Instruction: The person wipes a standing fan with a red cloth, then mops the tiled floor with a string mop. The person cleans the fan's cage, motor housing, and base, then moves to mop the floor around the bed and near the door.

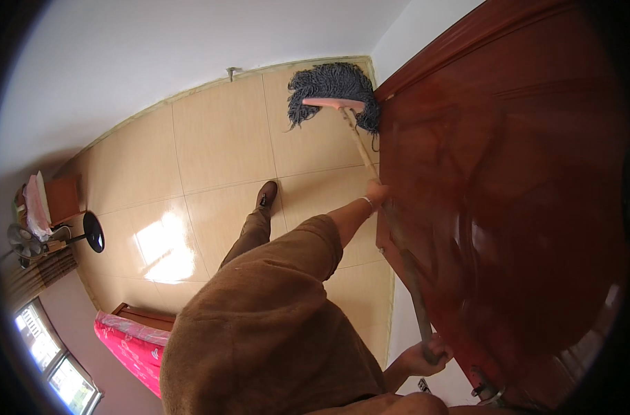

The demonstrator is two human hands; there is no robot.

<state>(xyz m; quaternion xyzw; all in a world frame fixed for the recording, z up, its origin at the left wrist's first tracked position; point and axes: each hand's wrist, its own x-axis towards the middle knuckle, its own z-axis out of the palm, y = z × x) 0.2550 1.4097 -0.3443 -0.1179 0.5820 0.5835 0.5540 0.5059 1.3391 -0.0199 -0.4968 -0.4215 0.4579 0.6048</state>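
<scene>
My left hand (379,193) grips the middle of a mop's wooden handle (364,150), close to the edge of a glossy red-brown wooden door (527,181). A bracelet circles that wrist. My right hand (423,355) is closed around the handle's upper end, nearer my body. The grey yarn mop head (330,80), with a pink plastic holder (328,102), rests spread on the tiled floor (221,140) in the corner. Its strands touch or nearly touch the bottom of the door.
White wall (190,46) bounds the floor beyond the mop, with a small doorstop (232,72) beside it. My shoe (267,194) stands on the tiles. Leftward are a fan (27,241), its round black base (93,232), a pink-covered bed (131,342) and a window (61,358).
</scene>
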